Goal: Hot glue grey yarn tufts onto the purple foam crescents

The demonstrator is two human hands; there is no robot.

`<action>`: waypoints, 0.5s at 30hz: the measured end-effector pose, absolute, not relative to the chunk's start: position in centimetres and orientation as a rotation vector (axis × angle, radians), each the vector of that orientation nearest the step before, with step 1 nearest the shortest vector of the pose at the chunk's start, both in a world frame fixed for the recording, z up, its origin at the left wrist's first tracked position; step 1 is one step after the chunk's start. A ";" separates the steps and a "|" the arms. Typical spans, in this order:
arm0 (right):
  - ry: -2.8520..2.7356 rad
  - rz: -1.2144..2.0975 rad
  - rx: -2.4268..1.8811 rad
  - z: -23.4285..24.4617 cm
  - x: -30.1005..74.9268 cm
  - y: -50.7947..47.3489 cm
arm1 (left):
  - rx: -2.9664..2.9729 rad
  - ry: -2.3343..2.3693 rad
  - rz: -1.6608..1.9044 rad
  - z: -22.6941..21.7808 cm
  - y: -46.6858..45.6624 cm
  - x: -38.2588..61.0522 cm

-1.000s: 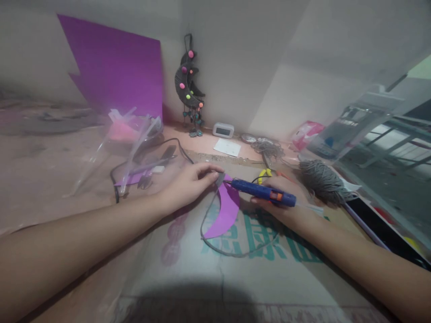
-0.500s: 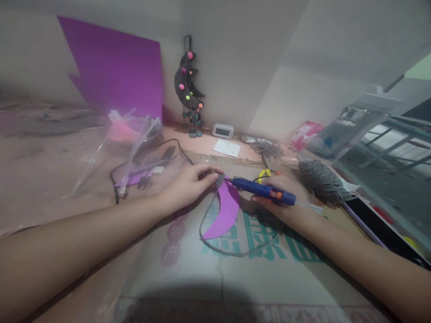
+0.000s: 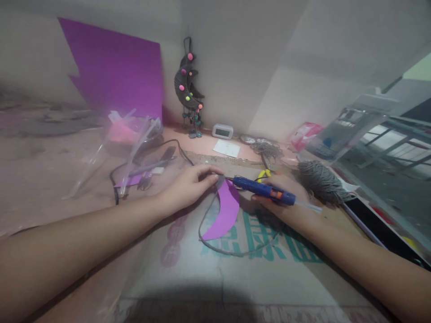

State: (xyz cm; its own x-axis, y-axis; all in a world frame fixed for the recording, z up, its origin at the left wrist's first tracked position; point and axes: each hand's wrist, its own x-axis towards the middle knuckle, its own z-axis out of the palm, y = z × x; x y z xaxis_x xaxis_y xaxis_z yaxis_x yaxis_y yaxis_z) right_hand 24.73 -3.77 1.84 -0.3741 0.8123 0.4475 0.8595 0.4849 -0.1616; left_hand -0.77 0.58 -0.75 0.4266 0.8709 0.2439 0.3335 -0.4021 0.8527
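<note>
Between finger and thumb, my left hand (image 3: 198,181) pinches the upper tip of a purple paper crescent moon (image 3: 227,211), where grey yarn covers the tip. A strand of grey yarn (image 3: 232,254) runs from that tip in a loop round the crescent's lower end and towards my right hand. My right hand (image 3: 281,193) is closed around a blue hot glue gun (image 3: 264,190), with a clear glue stick (image 3: 308,206) jutting from its back. The gun's nozzle points left and is at the wrapped tip; whether it touches I cannot tell.
Printed cardboard (image 3: 188,282) lies under the work. A grey yarn ball (image 3: 321,181), a dark-screened phone (image 3: 380,229) and a clear container (image 3: 350,121) are at right. Glue sticks (image 3: 134,152) and a black cord (image 3: 112,179) lie left. Behind stand a small clock (image 3: 222,131), a decorated moon hanging (image 3: 186,87) and purple sheet (image 3: 124,72).
Almost nothing differs. The glue gun's nozzle has shifted very slightly at the crescent's tip; both hands keep their hold.
</note>
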 end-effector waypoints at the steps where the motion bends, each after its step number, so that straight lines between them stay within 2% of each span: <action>1: -2.261 -0.134 -1.383 1.9 24.7 -3.8 | 1.943 1.016 0.915 -0.7 0.6 -0.8; 15: -1.873 0.108 -1.623 1.4 25.2 -2.5 | 1.921 0.994 0.960 -0.6 0.2 -0.6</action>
